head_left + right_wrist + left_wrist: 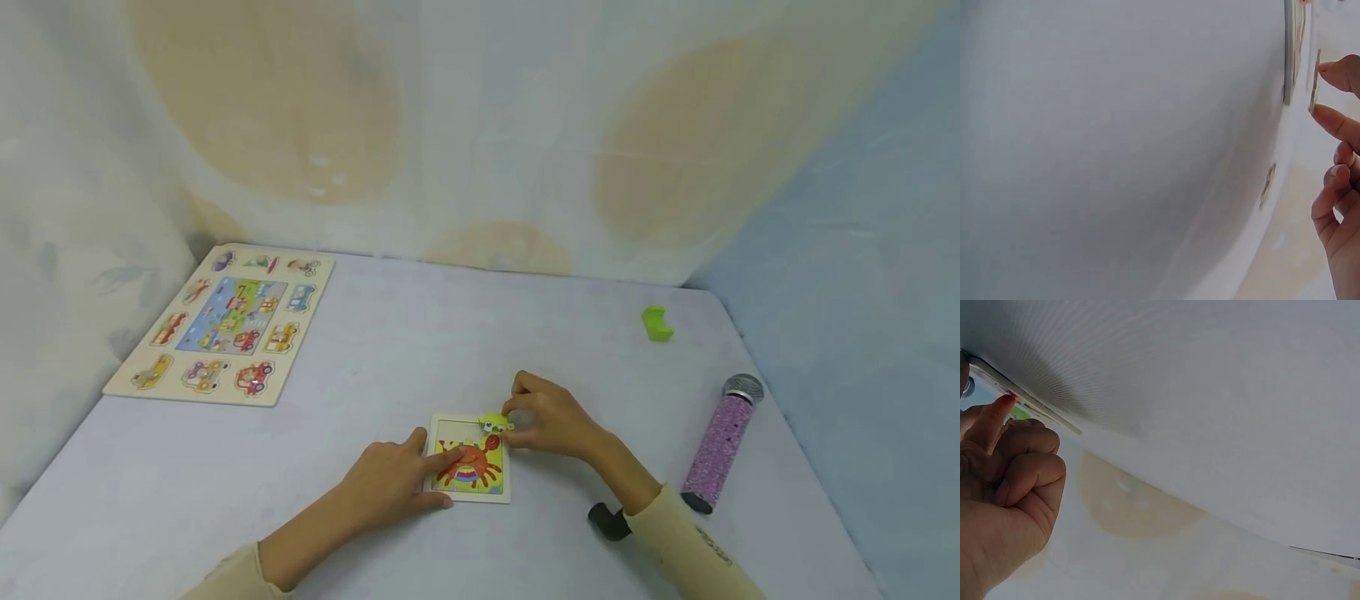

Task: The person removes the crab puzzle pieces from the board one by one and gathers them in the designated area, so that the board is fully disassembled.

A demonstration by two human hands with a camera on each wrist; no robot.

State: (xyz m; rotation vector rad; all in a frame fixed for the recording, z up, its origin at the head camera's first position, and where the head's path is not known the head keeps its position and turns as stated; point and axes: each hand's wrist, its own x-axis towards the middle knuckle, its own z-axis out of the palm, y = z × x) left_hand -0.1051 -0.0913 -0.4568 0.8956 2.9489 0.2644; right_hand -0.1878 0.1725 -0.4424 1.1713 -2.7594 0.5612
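A small square wooden crab puzzle [472, 498] lies on the table, its upper left part showing bare backing. My left hand [386, 479] presses a straight index finger on the crab picture, with the thumb along the lower left edge. The left wrist view shows other fingers of it curled in. My right hand [551, 418] pinches a yellow-green puzzle piece [491, 422] between thumb and index finger, over the puzzle's upper right corner. Seen edge-on in the right wrist view, this thin piece stands tilted up beside the frame. Another thin piece [1267, 186] lies on the table there.
A large wooden vehicle puzzle board [300, 367] lies at the back left. On the right are a bright green object [656, 323], a glittery purple microphone [720, 450] and a black curved object [609, 522] partly hidden by the right sleeve. Patterned curtains surround the table.
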